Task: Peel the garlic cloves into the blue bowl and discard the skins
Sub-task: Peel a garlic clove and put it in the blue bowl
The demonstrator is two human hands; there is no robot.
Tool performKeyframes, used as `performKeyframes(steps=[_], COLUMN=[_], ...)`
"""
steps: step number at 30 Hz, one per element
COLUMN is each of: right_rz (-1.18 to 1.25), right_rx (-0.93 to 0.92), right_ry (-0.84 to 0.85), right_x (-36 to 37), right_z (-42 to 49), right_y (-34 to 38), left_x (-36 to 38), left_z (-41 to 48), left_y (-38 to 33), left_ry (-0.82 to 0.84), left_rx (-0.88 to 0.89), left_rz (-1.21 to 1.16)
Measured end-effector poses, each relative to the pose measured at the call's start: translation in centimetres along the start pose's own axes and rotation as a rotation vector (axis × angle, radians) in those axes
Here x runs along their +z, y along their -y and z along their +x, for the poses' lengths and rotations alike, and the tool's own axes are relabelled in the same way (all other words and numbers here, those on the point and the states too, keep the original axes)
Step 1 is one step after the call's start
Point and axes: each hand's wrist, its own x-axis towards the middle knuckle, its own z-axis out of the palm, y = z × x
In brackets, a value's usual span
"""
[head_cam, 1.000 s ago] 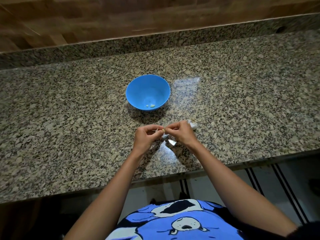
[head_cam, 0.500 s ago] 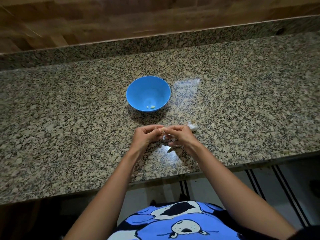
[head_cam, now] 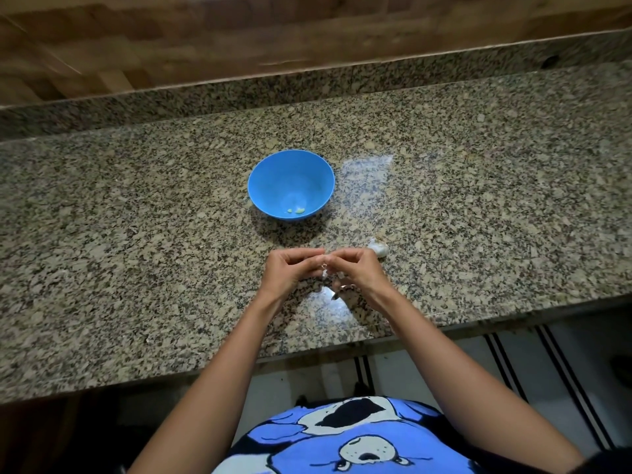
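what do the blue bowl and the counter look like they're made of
Blue bowl: probably plastic, given its smooth, even colour and soft sheen, though glazed ceramic cannot be ruled out. Counter: looks like polished granite, with speckled brown, black and beige grains and glossy patches of reflected light.

Granite countertop (head_cam: 136,234): speckled brown-grey, polished, spanning 9 to 3 o'clock. Light glare (head_cam: 367,165) on its surface, just past centre.
Granite upstand (head_cam: 307,87): same stone, along back edge, 12 o'clock.
Wood-grain wall (head_cam: 239,32): above upstand.
Pale floor (head_cam: 595,357), black stripes (head_cam: 566,371): 5 o'clock.
Blue cartoon-print shirt (head_cam: 342,439): 6 o'clock.
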Motion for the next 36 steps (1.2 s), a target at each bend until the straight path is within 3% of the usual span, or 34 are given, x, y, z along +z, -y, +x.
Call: performKeyframes(steps=[19, 28, 32, 33, 36], right_rz=[-0.066, 0.416, 0.603, 0.54, -0.002], right_rx=[-0.039, 0.179, 0.229, 0.22, 0.106], right_ry=[-0.091, -0.146, -0.277, -0.299, -0.262], right_x=[0.7, 1.6, 1.5, 1.2, 0.5], right_z=[0.0, -0.6, -0.1, 0.1, -0.1], right_y=[0.0, 0.3, 0.0, -0.2, -0.9], left_x=[0.5, 1.2, 1.1, 0.9, 0.4], left_z=[-0.6, -0.7, -0.8, -0.8, -0.8], left_y=[0.3, 0.9, 1.1, 1.1, 1.4], left_ry=[-0.048, -0.159, -0.17, -0.178, -0.188], left_rx=[-0.093, -0.211, -0.228, -0.229, -0.228], left_rz=[-0.066, -0.532, -0.629, -0.611, -0.425])
